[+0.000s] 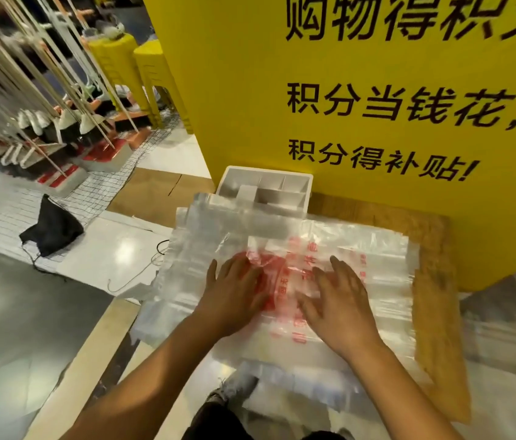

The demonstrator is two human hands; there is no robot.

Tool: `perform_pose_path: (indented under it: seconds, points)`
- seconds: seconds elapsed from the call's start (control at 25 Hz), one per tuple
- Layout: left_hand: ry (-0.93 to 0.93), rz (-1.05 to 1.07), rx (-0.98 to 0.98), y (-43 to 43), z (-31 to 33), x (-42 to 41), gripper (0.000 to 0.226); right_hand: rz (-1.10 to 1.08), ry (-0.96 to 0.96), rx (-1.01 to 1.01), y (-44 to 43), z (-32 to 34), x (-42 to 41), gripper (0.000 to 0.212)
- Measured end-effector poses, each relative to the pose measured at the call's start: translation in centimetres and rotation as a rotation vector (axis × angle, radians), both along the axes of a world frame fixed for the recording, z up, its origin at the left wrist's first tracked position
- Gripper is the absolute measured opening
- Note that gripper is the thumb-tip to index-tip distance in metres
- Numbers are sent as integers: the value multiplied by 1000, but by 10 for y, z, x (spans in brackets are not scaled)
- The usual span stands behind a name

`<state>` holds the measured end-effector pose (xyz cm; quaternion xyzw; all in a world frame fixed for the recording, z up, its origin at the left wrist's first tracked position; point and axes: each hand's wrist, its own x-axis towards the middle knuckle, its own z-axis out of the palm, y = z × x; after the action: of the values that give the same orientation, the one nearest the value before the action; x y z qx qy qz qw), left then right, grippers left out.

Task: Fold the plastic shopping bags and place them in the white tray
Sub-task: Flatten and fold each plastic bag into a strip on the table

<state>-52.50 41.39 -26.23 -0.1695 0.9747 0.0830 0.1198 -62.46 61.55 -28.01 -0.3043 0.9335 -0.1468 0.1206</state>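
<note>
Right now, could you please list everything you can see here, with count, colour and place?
plastic shopping bags: several, clear with red print, spread flat on the cardboard
white tray: one, white, divided, behind the bags against the sign
sign: one, yellow with black characters, upright at the back
cardboard: sheets, brown, on the floor under the bags
stools: two, yellow, far left
black cloth: one, on the floor, left
left hand: one, flat on the bags
right hand: one, flat on the bags beside it
</note>
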Motion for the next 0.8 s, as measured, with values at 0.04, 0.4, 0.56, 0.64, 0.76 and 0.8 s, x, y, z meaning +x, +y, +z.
perform_pose_path:
  seconds: [0.04, 0.4, 0.56, 0.64, 0.76, 0.8]
  points:
    - [-22, 3, 5, -7, -11, 1, 62, -17, -6, 39, 1, -10, 2, 77]
    - [100, -114, 10, -55, -81, 14, 72, -183, 65, 102, 1, -63, 11, 90]
    - [119, -161, -27, -61, -87, 15, 79, -167, 46, 137, 3, -69, 16, 89]
    - [124, -168, -21, -63, -90, 13, 79, -170, 32, 119, 4, -71, 20, 91]
    - [221, -211, -40, -60, -93, 7, 74, -183, 72, 77, 4, -77, 21, 100]
    - [262, -219, -37, -61, -88, 6, 71, -195, 87, 70, 2, -78, 18, 103]
